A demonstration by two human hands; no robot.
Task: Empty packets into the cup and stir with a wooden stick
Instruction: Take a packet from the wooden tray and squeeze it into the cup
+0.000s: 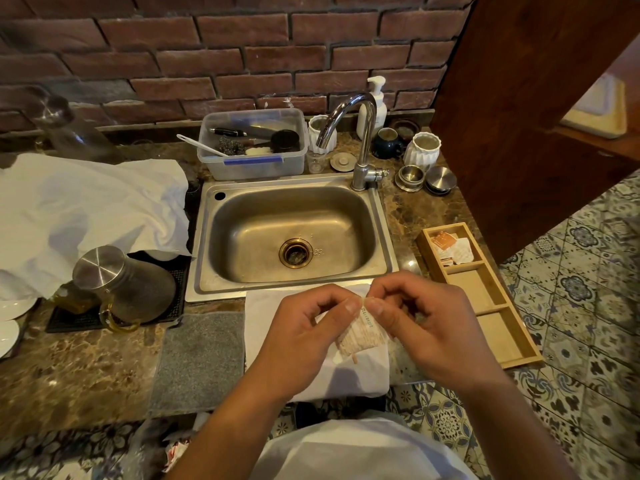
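Over the white cloth [360, 375] in front of the sink [294, 271], your left hand [304, 327] and right hand [429, 323] both pinch the top edge of a packet [360, 336], seemingly tearing it. Next, find the cup; it isn't visible. More packets sit in the wooden tray [498, 306] at right.

You see a dim, warm-lit scene, brightest just beyond your left hand [304, 327] where the sink [294, 233] gives soft glare. The wide lens bends the brick wall [242, 57] far above your hands, and both forearms blur slightly toward the bottom edge.
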